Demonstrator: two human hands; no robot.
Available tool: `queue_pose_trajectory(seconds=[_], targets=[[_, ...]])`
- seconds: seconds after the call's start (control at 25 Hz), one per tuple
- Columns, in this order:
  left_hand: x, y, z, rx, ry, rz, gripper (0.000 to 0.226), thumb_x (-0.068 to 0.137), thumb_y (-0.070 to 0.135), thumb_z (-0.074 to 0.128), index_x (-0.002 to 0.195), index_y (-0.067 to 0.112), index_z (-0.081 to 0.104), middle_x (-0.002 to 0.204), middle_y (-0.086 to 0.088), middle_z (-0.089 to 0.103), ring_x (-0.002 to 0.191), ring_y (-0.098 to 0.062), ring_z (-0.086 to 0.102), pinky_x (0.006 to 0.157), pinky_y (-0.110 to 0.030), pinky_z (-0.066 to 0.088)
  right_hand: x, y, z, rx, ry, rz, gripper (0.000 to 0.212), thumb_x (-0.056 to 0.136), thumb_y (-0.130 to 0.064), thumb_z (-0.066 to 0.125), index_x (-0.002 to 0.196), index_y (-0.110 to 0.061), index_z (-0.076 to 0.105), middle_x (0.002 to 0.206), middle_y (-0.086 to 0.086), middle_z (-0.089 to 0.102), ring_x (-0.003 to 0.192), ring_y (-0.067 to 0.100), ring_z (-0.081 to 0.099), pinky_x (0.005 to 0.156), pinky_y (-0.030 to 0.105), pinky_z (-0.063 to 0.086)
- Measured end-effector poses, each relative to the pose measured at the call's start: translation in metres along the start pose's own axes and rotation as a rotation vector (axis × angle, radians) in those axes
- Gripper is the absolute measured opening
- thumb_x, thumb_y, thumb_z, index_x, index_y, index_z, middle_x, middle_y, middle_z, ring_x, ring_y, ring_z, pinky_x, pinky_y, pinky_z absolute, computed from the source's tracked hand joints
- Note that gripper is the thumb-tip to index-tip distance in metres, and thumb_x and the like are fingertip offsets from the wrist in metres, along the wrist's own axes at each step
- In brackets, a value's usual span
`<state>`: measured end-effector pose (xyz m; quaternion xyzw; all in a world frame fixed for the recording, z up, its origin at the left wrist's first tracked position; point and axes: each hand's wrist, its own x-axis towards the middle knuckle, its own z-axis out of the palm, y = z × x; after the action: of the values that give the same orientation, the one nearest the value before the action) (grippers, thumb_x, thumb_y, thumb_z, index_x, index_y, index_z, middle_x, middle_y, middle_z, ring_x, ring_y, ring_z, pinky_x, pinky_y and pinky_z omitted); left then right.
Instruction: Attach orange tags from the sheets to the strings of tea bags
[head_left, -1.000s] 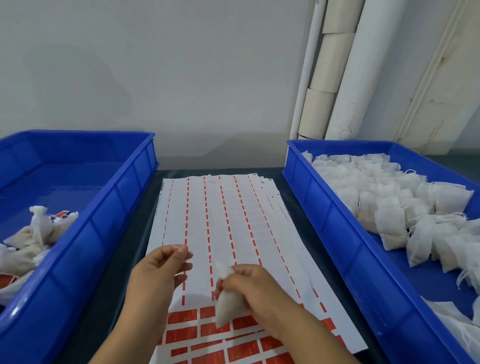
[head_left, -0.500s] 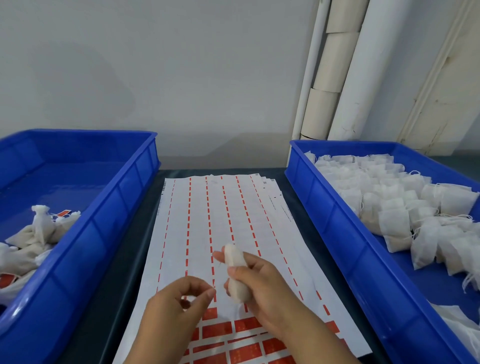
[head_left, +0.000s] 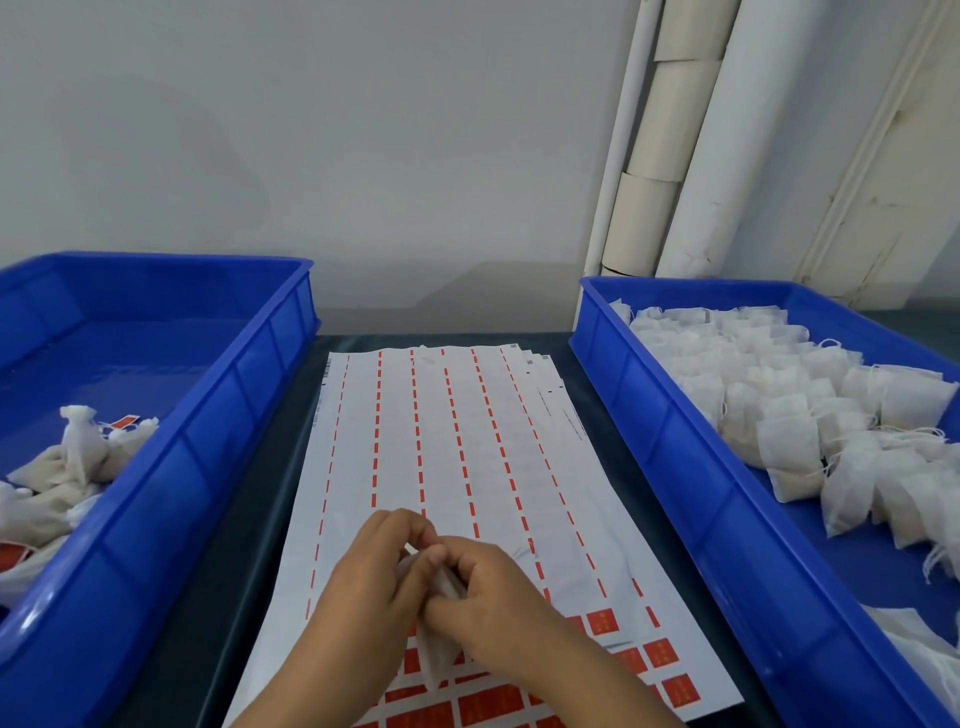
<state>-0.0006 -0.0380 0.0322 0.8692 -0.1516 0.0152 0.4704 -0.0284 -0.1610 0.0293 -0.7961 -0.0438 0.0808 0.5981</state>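
Dark table (head_left: 260, 519): sheets (head_left: 441, 441), two bins (head_left: 208, 457).

A single head-worn camera looks forward and down from the person's seat, wide-angle, so straight edges bow outward near the borders. It sits close above a dark table (head_left: 249, 519), facing a pale wall (head_left: 363, 130) at 12 o'clock. A sheet of tags (head_left: 452, 441) runs away from the viewer down the middle. One blue tray (head_left: 171, 467) lies at 9 o'clock, another blue tray (head_left: 675, 467) at 3 o'clock; both are cut off by the frame edges. The left hand (head_left: 363, 587) and right hand (head_left: 493, 597) meet at 6 o'clock, nearest the lens and probably slightly blurred. White pipes (head_left: 675, 156) stand at 1 o'clock. No second view exists to overlap.
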Motion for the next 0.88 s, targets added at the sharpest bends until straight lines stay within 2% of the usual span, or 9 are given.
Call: queue_pose_trajectory(seconds=[0.12, 0.2, 0.28, 0.4, 0.48, 0.56, 0.72, 0.88], targets=[[0.000, 0.001, 0.006, -0.026, 0.113, -0.106, 0.015, 0.089, 0.022, 0.059, 0.076, 0.029, 0.055, 0.078, 0.005, 0.060, 0.070, -0.003, 0.057, 0.056, -0.013, 0.040, 0.000, 0.001, 0.007, 0.053, 0.108, -0.062, 0.019, 0.085, -0.021, 0.057, 0.087, -0.040, 0.058, 0.093, -0.014, 0.065, 0.091, 0.005, 0.062, 0.077, 0.017, 0.053], [0.000, 0.002, 0.007, -0.078, 0.169, -0.175, 0.014, 0.087, 0.025, 0.061, 0.073, 0.027, 0.058, 0.068, 0.004, 0.062, 0.063, -0.005, 0.058, 0.054, -0.015, 0.040, 0.003, 0.003, 0.009, 0.108, 0.242, -0.074, 0.020, 0.084, -0.020, 0.061, 0.087, -0.040, 0.056, 0.085, -0.013, 0.066, 0.084, 0.004, 0.064, 0.070, 0.015, 0.053], [0.002, 0.004, 0.008, -0.097, 0.162, -0.226, 0.015, 0.088, 0.028, 0.060, 0.073, 0.026, 0.058, 0.062, 0.004, 0.062, 0.058, -0.009, 0.057, 0.052, -0.018, 0.039, 0.004, 0.006, 0.009, 0.088, 0.381, -0.087, 0.025, 0.082, -0.022, 0.066, 0.087, -0.044, 0.055, 0.084, -0.023, 0.064, 0.083, -0.003, 0.062, 0.064, 0.010, 0.051], [0.008, 0.003, 0.005, -0.151, 0.128, -0.281, 0.015, 0.089, 0.028, 0.058, 0.075, 0.023, 0.059, 0.058, 0.003, 0.061, 0.052, -0.009, 0.054, 0.049, -0.019, 0.040, 0.003, 0.014, 0.010, -0.103, 0.484, -0.168, 0.020, 0.082, -0.028, 0.068, 0.083, -0.045, 0.058, 0.080, -0.040, 0.058, 0.092, -0.015, 0.054, 0.065, 0.001, 0.046], [0.009, 0.001, 0.003, -0.221, 0.106, -0.310, 0.016, 0.089, 0.027, 0.058, 0.074, 0.020, 0.061, 0.055, 0.002, 0.062, 0.049, -0.008, 0.052, 0.049, -0.021, 0.041, 0.002, 0.017, 0.012, -0.255, 0.490, -0.237, 0.014, 0.083, -0.033, 0.066, 0.096, -0.038, 0.068, 0.086, -0.034, 0.063, 0.087, -0.014, 0.057, 0.069, 0.000, 0.045], [0.009, 0.000, 0.002, -0.252, 0.115, -0.336, 0.017, 0.089, 0.026, 0.059, 0.073, 0.019, 0.062, 0.055, 0.003, 0.063, 0.051, -0.011, 0.053, 0.051, -0.024, 0.044, 0.003, 0.020, 0.013, -0.457, 0.533, -0.345, 0.024, 0.084, -0.037, 0.062, 0.105, -0.028, 0.070, 0.095, -0.019, 0.070, 0.077, -0.013, 0.059, 0.070, 0.001, 0.045], [0.010, 0.003, 0.005, -0.227, 0.134, -0.366, 0.017, 0.088, 0.025, 0.060, 0.072, 0.020, 0.062, 0.060, 0.003, 0.063, 0.060, -0.016, 0.060, 0.058, -0.029, 0.052, 0.003, 0.024, 0.014, -0.685, 0.625, -0.480, 0.022, 0.078, -0.033, 0.068, 0.096, -0.021, 0.073, 0.084, -0.010, 0.073, 0.069, 0.001, 0.066, 0.065, 0.008, 0.051], [0.009, 0.006, 0.005, -0.263, 0.135, -0.372, 0.011, 0.089, 0.022, 0.060, 0.078, 0.021, 0.058, 0.074, 0.004, 0.063, 0.069, -0.016, 0.060, 0.067, -0.034, 0.053, 0.004, 0.024, 0.014, -0.783, 0.579, -0.493, 0.016, 0.074, -0.027, 0.076, 0.089, -0.022, 0.074, 0.078, -0.011, 0.071, 0.062, 0.002, 0.064, 0.060, 0.008, 0.049]])
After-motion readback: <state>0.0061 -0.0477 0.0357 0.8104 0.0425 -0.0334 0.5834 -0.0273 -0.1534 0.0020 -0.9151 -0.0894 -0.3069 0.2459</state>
